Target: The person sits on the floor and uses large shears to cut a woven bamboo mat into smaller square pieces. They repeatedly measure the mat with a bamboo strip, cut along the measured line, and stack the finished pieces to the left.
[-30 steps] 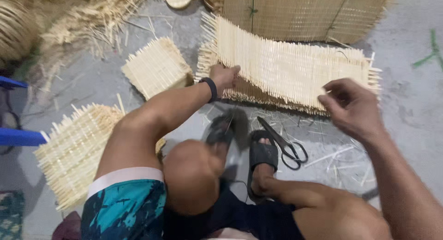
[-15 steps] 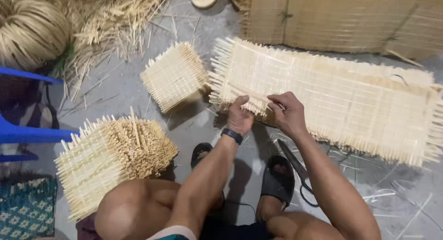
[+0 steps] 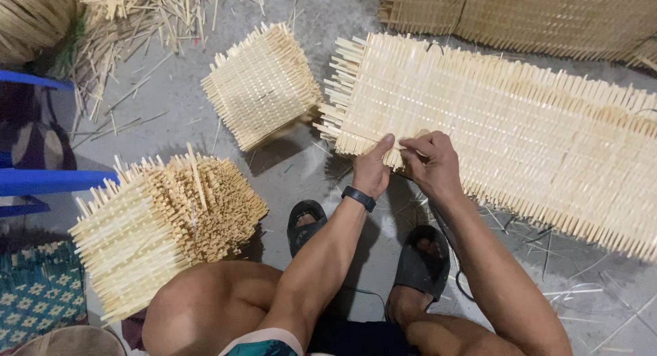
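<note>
- Left of the long woven mat (image 3: 520,123), two smaller woven pieces (image 3: 157,226) (image 3: 263,82) lie finished on the floor (image 3: 301,171).
- My left hand (image 3: 373,168) and right hand (image 3: 431,164) pinch strips at the mat's near left edge.
- The mat looks pale and mostly woven, with loose ends bristling round its edges, untrimmed.

The light is soft and even, bright enough to see everything. Small dark shadows lie on the grey floor (image 3: 205,110) under the woven mats (image 3: 263,82). Nothing shines or glares. The picture looks sharp, with straight edges.
</note>
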